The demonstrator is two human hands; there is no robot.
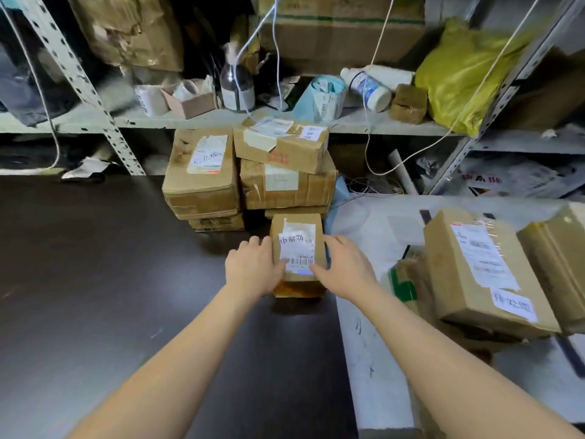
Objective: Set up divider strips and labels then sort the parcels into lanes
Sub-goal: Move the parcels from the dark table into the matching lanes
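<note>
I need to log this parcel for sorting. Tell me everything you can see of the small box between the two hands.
The small box is brown cardboard, oblong, lying flat with its long side pointing away from the person. A wrinkled white label with handwritten characters and a barcode covers most of its top. It rests on another box on the dark floor, just before the stack of parcels. The left hand presses its left side, the right hand its right side; both thumbs lie on the label.
</note>
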